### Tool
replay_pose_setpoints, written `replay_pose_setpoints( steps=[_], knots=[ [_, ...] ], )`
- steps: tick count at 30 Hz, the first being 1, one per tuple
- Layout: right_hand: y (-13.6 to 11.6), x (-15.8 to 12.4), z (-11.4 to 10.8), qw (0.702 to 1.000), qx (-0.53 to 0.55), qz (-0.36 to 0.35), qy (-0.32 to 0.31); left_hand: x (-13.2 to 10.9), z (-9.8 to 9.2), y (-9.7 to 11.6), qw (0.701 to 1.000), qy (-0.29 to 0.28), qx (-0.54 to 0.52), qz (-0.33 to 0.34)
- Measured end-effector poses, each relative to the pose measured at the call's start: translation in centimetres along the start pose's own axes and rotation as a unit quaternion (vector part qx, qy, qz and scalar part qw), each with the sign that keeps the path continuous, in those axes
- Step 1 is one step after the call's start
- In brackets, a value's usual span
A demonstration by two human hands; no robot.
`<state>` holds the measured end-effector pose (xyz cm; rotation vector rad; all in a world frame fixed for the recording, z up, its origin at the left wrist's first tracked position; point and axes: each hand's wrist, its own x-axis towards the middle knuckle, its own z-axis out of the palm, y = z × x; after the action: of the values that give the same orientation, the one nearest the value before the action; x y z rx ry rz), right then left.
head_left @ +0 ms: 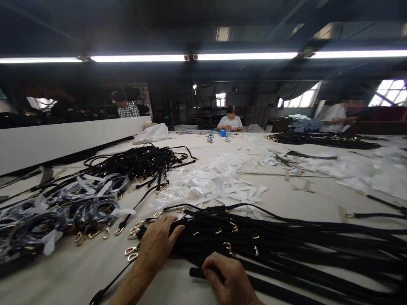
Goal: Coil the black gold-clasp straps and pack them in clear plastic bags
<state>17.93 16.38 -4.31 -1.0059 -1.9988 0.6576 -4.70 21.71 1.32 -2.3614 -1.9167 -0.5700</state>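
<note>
A thick bundle of black straps [286, 237] with gold-coloured metal hardware lies across the table in front of me. My left hand [159, 241] rests over its left end, fingers and thumb closed around some straps beside the gold snap hooks [132, 253]. The fingertips are partly hidden among the straps. Nearer to me, my right hand [230, 277] has curled fingers on a separate wide black strap [196, 272], whose blunt end sticks out to the left.
Coiled, plastic-wrapped straps [34, 226] with white tags lie at left, below a tangled heap of black straps [136, 163]. Clear plastic bags [206, 182] and white paper strips [248, 195] cover mid-table. A co-worker [230, 120] sits at the far end near a blue object [222, 133].
</note>
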Motion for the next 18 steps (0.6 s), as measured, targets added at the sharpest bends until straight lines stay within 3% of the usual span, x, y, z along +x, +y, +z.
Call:
replay_pose_setpoints(
  steps=[4,6,9,11,13,16,18],
  knots=[
    [-0.3,0.7,-0.6,0.997,0.068,0.023,0.0,2.4,0.3,1.6,0.998,0.009,0.048,0.036],
    [-0.2,1.1,-1.1,0.985,0.153,0.077,-0.019,4.0,0.8,2.8,0.995,0.003,0.082,0.055],
    [0.3,1.8,-2.2,0.918,0.333,0.205,-0.074,6.0,1.1,4.4,0.992,-0.026,0.103,0.061],
    [0.4,2.1,-3.5,0.88,0.401,0.241,-0.073,6.2,0.9,5.0,0.992,-0.028,0.112,0.06],
    [0.3,2.3,-5.1,0.909,0.371,0.192,0.012,5.3,0.6,5.1,0.991,-0.017,0.118,0.067],
    [-0.3,2.3,-7.3,0.965,0.199,0.019,0.171,2.1,0.9,4.7,0.982,0.045,0.074,0.17],
    [-0.3,2.2,-7.6,0.976,0.093,-0.082,0.178,-0.5,1.5,4.4,0.964,0.089,-0.001,0.249]
  ],
)
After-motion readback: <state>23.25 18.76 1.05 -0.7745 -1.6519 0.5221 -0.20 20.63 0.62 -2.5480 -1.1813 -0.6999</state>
